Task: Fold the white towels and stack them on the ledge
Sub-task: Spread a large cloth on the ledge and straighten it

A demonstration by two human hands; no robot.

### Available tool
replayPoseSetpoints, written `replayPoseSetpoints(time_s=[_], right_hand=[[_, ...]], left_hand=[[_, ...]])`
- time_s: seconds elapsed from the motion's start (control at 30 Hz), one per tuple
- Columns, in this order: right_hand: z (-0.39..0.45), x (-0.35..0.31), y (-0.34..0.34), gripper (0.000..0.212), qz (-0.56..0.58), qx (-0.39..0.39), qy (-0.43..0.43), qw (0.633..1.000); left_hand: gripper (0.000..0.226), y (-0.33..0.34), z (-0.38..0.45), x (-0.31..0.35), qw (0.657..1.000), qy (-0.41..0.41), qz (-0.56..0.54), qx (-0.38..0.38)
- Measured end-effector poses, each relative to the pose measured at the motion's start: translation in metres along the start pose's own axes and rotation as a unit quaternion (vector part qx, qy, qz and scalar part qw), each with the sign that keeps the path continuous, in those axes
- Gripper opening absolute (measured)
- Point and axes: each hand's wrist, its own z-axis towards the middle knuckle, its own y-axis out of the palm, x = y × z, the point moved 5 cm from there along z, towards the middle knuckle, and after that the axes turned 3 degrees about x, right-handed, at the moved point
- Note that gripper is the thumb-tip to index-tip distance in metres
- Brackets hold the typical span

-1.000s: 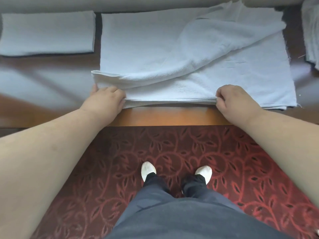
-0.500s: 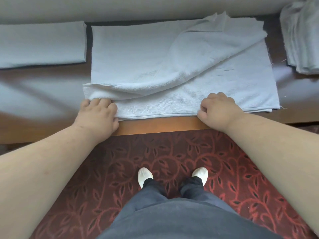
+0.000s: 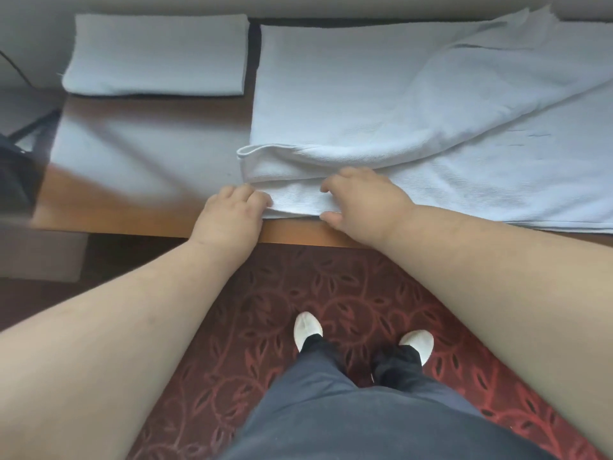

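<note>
A large white towel [image 3: 365, 94] lies spread on the wooden ledge [image 3: 139, 207], with one flap thrown loosely across it from the right. My left hand [image 3: 232, 214] pinches the towel's near left corner at the ledge's front edge. My right hand [image 3: 361, 200] rests on the same near edge just to the right, fingers spread and thumb under the hem. A folded white towel [image 3: 159, 54] sits at the back left of the ledge against the wall.
A red patterned carpet [image 3: 331, 293] covers the floor below the ledge, where my feet in white socks [image 3: 308, 327] stand. A dark object [image 3: 16, 174] sits at the far left beside the ledge's end.
My right hand slid left along the towel's near edge, close to my left hand, and its fingers opened. The view shifted left, so the towel pile at the right left the frame.
</note>
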Motion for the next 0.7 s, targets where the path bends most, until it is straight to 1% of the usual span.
replayPoseSetpoints(time_s=[0.07, 0.13, 0.2, 0.3, 0.37, 0.4, 0.43, 0.47, 0.5, 0.53, 0.57, 0.6, 0.63, 0.67, 0.7], right_hand=[[0.014, -0.019, 0.01, 0.042, -0.021, -0.006, -0.017, 1.0], [0.021, -0.027, 0.015, 0.027, -0.054, 0.01, -0.026, 0.998], [0.023, -0.028, 0.016, 0.018, -0.046, 0.02, -0.019, 0.999], [0.02, -0.034, 0.02, 0.017, -0.043, -0.004, -0.016, 0.999], [0.021, -0.038, 0.017, 0.017, -0.029, -0.014, -0.011, 0.999], [0.022, -0.041, 0.012, 0.016, -0.006, 0.006, -0.013, 1.0], [0.025, -0.046, 0.004, 0.016, 0.022, 0.05, -0.021, 0.998], [0.029, -0.052, -0.006, 0.02, 0.042, 0.114, -0.032, 0.992], [0.034, -0.057, -0.014, 0.029, 0.045, 0.169, -0.036, 0.984], [0.041, -0.06, -0.02, 0.041, 0.033, 0.189, -0.029, 0.981], [0.052, -0.061, -0.02, 0.055, 0.017, 0.161, -0.013, 0.987], [0.063, -0.059, -0.018, 0.066, -0.001, 0.107, 0.01, 0.994], [0.072, -0.056, -0.014, 0.07, -0.02, 0.049, 0.028, 0.998], [0.078, -0.055, -0.012, 0.065, -0.03, 0.009, 0.034, 0.999], [0.082, -0.056, -0.011, 0.053, -0.037, -0.001, 0.031, 0.999]], left_hand=[[0.03, 0.002, -0.003, 0.0, 1.0, 0.015, 0.004, 0.018], [0.03, 0.004, -0.003, -0.003, 0.999, 0.028, 0.008, 0.018], [0.026, 0.007, -0.002, -0.008, 0.999, 0.044, 0.016, 0.006], [0.02, 0.011, -0.001, -0.015, 0.998, 0.057, 0.02, -0.007], [0.015, 0.013, 0.001, -0.019, 0.998, 0.069, -0.012, -0.006], [0.015, 0.014, 0.002, -0.023, 0.997, 0.073, -0.038, -0.007], [0.021, 0.014, 0.003, -0.028, 0.996, 0.067, -0.065, -0.004], [0.03, 0.013, 0.002, -0.035, 0.993, 0.034, -0.115, 0.001], [0.035, 0.01, 0.001, -0.044, 0.982, -0.039, -0.187, 0.014], [0.034, 0.008, 0.0, -0.054, 0.951, -0.142, -0.272, 0.031], [0.032, 0.01, -0.002, -0.063, 0.903, -0.245, -0.35, 0.043], [0.03, 0.011, -0.001, -0.066, 0.855, -0.319, -0.407, 0.045], [0.031, 0.012, 0.003, -0.064, 0.816, -0.368, -0.445, 0.033], [0.034, 0.012, 0.007, -0.061, 0.78, -0.406, -0.475, 0.003], [0.039, 0.013, 0.011, -0.057, 0.746, -0.434, -0.503, -0.038]])
